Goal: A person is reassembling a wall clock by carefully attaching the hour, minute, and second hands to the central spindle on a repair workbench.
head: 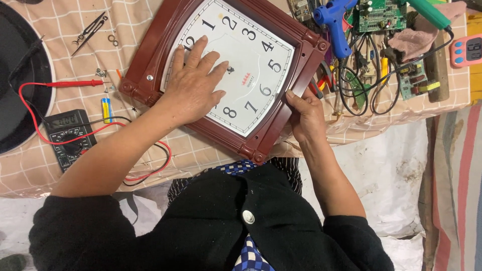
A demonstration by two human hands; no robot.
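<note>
A person in a black top is leaning over a low work table (pixel 30 175) covered with a checked peach cloth, both hands on a square wall clock (pixel 226 75) with a dark red frame and a white dial. The clock is lying face up and turned at an angle near the table's front edge, one corner pointing toward the person's lap. The left hand (pixel 193 85) is resting flat on the dial, fingers spread and slightly apart, covering the numerals on that side. The right hand (pixel 306 115) is gripping the frame's lower right edge, thumb on top and fingers curling underneath out of sight. The two hands are sitting well apart, the dial's centre between them. To the left, a black multimeter (pixel 68 135) is lying with red and black leads looping across the cloth, a red probe (pixel 75 83) and a small battery (pixel 106 110) beside it, tweezers (pixel 90 30) farther back. Beyond the clock's right corner, a blue glue gun (pixel 336 22), green circuit boards (pixel 380 15) and tangled black cables are crowding the table.
</note>
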